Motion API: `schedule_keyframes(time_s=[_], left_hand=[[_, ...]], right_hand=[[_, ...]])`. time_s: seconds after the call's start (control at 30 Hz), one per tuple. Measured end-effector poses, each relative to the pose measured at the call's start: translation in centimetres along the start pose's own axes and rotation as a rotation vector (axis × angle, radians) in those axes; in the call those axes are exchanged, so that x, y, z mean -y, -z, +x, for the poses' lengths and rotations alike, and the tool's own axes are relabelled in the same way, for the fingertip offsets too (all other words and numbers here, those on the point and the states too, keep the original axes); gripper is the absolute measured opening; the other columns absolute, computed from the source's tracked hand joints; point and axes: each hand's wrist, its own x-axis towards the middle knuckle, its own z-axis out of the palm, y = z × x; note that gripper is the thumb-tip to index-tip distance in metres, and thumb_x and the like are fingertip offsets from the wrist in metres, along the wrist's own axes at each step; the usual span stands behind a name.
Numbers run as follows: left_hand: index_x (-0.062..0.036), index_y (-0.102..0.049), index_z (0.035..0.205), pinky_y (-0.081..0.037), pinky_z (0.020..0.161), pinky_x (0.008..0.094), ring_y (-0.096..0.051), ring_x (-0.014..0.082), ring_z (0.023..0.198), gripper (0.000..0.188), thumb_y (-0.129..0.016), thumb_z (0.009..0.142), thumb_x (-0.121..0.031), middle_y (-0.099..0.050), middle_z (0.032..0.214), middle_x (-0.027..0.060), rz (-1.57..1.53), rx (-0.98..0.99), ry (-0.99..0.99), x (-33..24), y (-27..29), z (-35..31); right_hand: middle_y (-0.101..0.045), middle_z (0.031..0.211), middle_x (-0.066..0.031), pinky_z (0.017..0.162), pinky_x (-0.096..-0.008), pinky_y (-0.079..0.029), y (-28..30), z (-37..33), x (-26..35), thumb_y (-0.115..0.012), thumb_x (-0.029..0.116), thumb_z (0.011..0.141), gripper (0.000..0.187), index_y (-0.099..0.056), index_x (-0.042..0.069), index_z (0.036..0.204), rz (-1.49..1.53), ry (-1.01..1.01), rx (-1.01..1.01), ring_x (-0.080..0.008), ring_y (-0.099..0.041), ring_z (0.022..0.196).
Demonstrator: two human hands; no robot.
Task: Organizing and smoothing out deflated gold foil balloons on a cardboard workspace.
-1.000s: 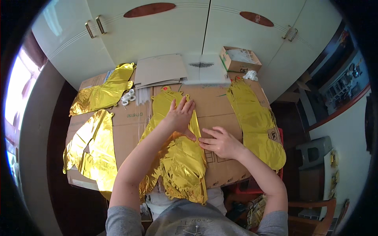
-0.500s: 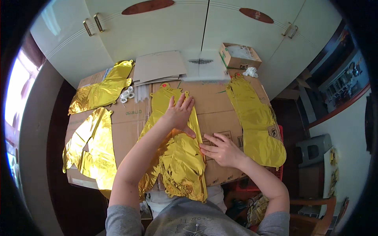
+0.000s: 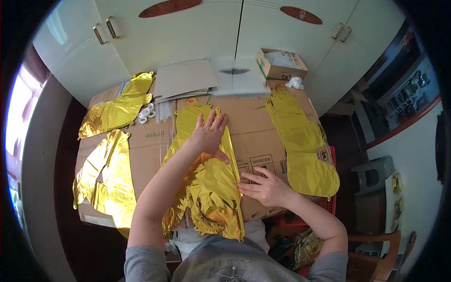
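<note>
Gold foil point(image 3: 213, 185) overhanging the cardboard's point(image 3: 253, 113) near edge should lie flattest if the splayed left hand point(image 3: 209, 136) anchors it while the right hand point(image 3: 268, 189), likewise grasping nothing, smooths its side.

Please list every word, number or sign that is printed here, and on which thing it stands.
I do not copy wording; it stands here:
Cardboard: green print at left.
Cardboard: dark boxed print beside the right hand.
Grey shirt: dark lettering on the front.
Whitish sheet: dark wing-like sign.
Small box: dark mark, too small to read.
</note>
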Motion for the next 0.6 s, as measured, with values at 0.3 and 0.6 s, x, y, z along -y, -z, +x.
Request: schedule_keyframes(time_s=[0.3, 0.6], left_hand=[[0.0014, -0.013, 0.150, -0.014, 0.113, 0.0607, -0.010, 0.0376, 0.146, 0.148, -0.064, 0.043, -0.088, -0.016, 0.157, 0.0149, 0.005, 0.051, 0.011, -0.14, 0.48, -0.01], [0.0017, -0.015, 0.150, -0.015, 0.113, 0.0605, -0.011, 0.0378, 0.145, 0.147, -0.063, 0.044, -0.089, -0.018, 0.156, 0.0162, 0.016, 0.001, 0.000, -0.06, 0.03, -0.06]], right_hand=[[-0.064, 0.124, 0.0054, 0.111, -0.0467, -0.029, 0.53, -0.73, 0.68, -0.055, 0.017, 0.084, 0.033, -0.069, 0.016, 0.113, 0.050, -0.011, 0.054, -0.0180, -0.047, 0.128], [-0.065, 0.119, 0.0016, 0.108, -0.0445, -0.033, 0.46, -0.29, 0.21, -0.059, 0.018, 0.081, 0.027, -0.071, 0.014, 0.105, 0.162, -0.023, 0.055, -0.0164, -0.053, 0.119]])
